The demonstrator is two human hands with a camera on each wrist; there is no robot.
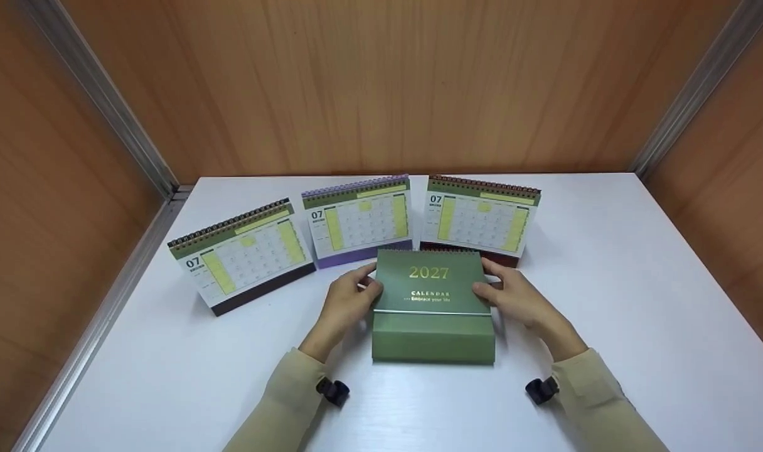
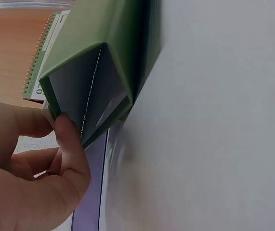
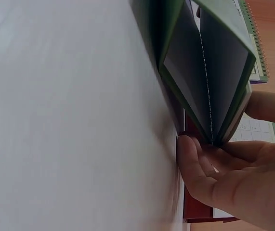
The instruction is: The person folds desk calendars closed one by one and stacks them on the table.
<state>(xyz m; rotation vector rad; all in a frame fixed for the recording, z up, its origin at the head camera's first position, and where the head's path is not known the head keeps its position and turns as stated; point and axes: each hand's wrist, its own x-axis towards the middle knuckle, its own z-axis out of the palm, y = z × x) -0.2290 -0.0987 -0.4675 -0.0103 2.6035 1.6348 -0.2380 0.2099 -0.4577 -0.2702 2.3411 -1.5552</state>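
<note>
A green desk calendar (image 1: pixel 433 339), its cover lettered "2027 CALENDAR" in gold, stands before me with its base toward me. My left hand (image 1: pixel 346 300) pinches its left side near the top. On the opposite side my right hand (image 1: pixel 524 302) grips the right edge, thumb at the front and fingers behind. In the left wrist view the calendar's folded stand (image 2: pixel 84 57) shows a hollow, angular end beside the left hand (image 2: pixel 36 192). The right wrist view shows the other hollow end (image 3: pixel 214 62), with fingertips of the right hand (image 3: pixel 243 178) around its narrow edge.
Behind stand three spiral-bound calendars showing month 07: a black-based one (image 1: pixel 246 257) angled at left, a purple-based one (image 1: pixel 359 223) in the middle and a dark-red-based one (image 1: pixel 482 216) at right. Wooden panels (image 1: pixel 394 88) enclose the white table (image 1: pixel 607 263).
</note>
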